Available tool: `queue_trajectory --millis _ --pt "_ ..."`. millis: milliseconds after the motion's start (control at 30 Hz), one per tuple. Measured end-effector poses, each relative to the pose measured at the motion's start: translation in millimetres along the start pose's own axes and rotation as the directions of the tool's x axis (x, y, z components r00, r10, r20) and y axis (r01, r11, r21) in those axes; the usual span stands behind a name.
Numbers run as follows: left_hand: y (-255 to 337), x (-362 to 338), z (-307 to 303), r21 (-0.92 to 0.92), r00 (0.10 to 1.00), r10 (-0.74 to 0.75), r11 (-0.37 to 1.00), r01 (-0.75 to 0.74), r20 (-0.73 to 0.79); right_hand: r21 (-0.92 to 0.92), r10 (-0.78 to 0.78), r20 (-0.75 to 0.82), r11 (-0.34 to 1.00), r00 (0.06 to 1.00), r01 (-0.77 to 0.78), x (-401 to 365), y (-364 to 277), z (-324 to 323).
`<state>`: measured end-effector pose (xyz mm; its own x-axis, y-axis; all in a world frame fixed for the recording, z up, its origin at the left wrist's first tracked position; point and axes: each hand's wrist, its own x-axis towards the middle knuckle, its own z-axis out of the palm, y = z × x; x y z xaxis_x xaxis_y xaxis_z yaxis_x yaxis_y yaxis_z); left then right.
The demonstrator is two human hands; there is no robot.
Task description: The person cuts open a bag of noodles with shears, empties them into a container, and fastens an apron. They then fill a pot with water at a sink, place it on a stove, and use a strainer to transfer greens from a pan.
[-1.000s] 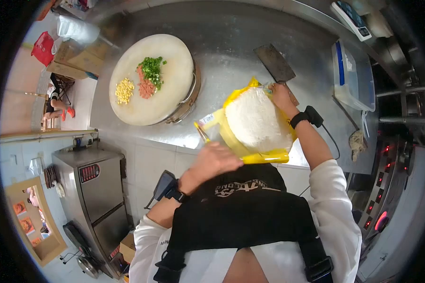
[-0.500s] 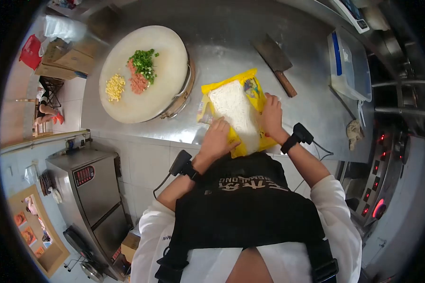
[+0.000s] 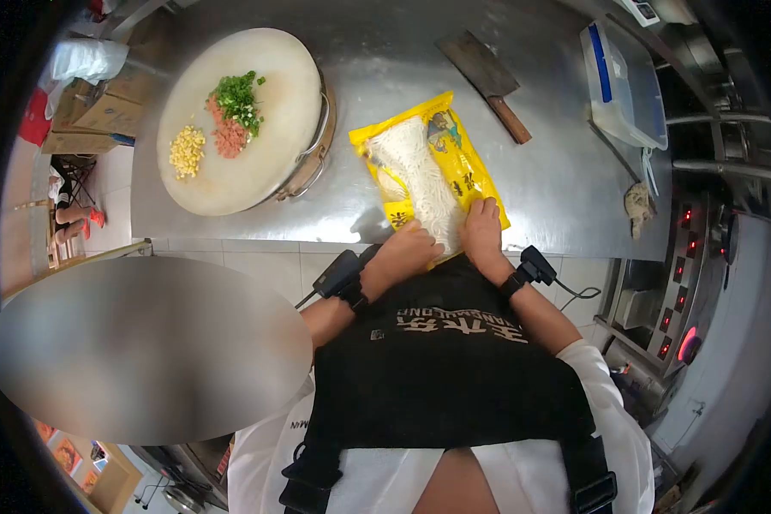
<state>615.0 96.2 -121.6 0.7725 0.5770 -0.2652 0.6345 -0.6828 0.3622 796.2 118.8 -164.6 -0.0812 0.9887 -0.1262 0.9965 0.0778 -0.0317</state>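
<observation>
A yellow and clear plastic bag of white noodles (image 3: 433,188) lies flat at the front edge of the steel table, printed with a figure and large characters. My left hand (image 3: 409,254) is closed with curled fingers on its near left corner. On the near right side of the same bag, my right hand (image 3: 483,230) is closed, its fingers bent over the film. The thumbs and the bag's near edge are partly hidden. Beyond the bag, to the right, lies a cleaver (image 3: 486,79) with a wooden handle.
A round white cutting board (image 3: 248,180) at the left bears chopped green onion (image 3: 238,98), diced pink meat (image 3: 229,137) and yellow bits (image 3: 187,152). At the right stand a clear plastic tub (image 3: 630,86) and a long-handled tool (image 3: 638,210). Red indicator lights line the equipment (image 3: 672,300).
My hands have drawn closer together at the bag's near end. The bag's printed right side now lies flatter, with more of it showing. The view has shifted slightly.
</observation>
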Motion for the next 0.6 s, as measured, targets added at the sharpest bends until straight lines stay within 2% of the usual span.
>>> queue_trajectory --millis 33,67,100,133,167,200,233,267,300,367,400,433,467,500,567,600 --pt "-1.0 -0.6 4.1 -0.049 0.999 0.039 0.998 -0.039 0.015 -0.025 -0.043 -0.016 0.999 0.999 0.043 2.9 4.3 10.4" --pt "-2.5 -2.9 8.6 -0.049 0.999 0.041 0.998 -0.040 0.017 -0.097 -0.113 -0.125 0.990 0.986 0.102 5.4 11.6 19.5" --pt "-5.1 -5.8 8.9 -0.170 0.992 0.064 0.982 -0.082 -0.108 -0.093 -0.110 -0.125 0.991 0.986 0.099 9.7 16.1 18.2" --pt "-7.0 -9.1 5.7 -0.282 0.970 0.071 0.950 -0.137 -0.234 -0.002 -0.008 -0.075 1.000 0.997 0.008 15.6 19.4 11.3" --pt "-6.8 -14.4 3.2 -0.280 0.970 0.074 0.950 -0.139 -0.232 0.084 0.089 -0.014 0.993 0.996 -0.088 21.4 23.8 3.8" --pt "-3.6 -22.9 -9.6 -0.292 0.949 0.052 0.945 -0.148 -0.311 0.187 0.115 -0.032 0.977 0.993 -0.107 28.4 27.8 -8.6" --pt "-1.9 -31.5 -22.9 -0.302 0.921 0.029 0.940 -0.157 -0.389 0.287 0.142 -0.049 0.950 0.989 -0.122 36.2 33.7 -17.2" --pt "-4.5 -39.6 -34.1 -0.350 0.879 0.036 0.909 -0.226 -0.475 0.303 0.107 -0.148 0.951 0.983 -0.058 44.9 46.8 -15.5" --pt "-9.7 -54.7 -40.7 -0.348 0.880 0.044 0.908 -0.233 -0.473 0.310 0.077 -0.246 0.951 0.966 0.003 51.6 65.5 -15.4" --pt "-24.8 -88.0 -47.5 -0.322 0.913 -0.043 0.942 -0.099 -0.406 0.404 0.110 -0.114 0.913 0.987 -0.055 66.0 116.1 -31.2" --pt "-29.7 -96.2 -46.6 -0.316 0.909 -0.045 0.944 -0.098 -0.415 0.378 0.091 -0.158 0.925 0.983 -0.025 70.6 125.1 -31.3" --pt "-30.7 -103.8 -41.7 -0.366 0.897 -0.111 0.929 -0.059 -0.427 0.351 0.069 -0.194 0.936 0.979 0.004 73.0 134.9 -26.9" --pt "-32.2 -111.4 -35.5 -0.417 0.890 -0.169 0.909 -0.026 -0.424 0.355 0.073 -0.189 0.935 0.979 -0.001 71.5 149.9 -25.6" --pt "-36.0 -116.3 -23.1 -0.417 0.894 -0.163 0.908 -0.028 -0.416 0.356 0.115 -0.202 0.934 0.973 -0.036 70.0 169.3 -23.7" --pt "-55.5 -111.2 9.2 -0.310 0.814 -0.369 0.919 0.245 -0.449 0.362 0.150 -0.245 0.931 0.958 -0.053 78.8 175.4 -23.1" --pt "-47.1 -109.3 27.0 -0.383 0.839 -0.418 0.881 0.279 -0.349 0.409 0.102 -0.215 0.912 0.971 -0.005 74.7 174.4 -23.8"
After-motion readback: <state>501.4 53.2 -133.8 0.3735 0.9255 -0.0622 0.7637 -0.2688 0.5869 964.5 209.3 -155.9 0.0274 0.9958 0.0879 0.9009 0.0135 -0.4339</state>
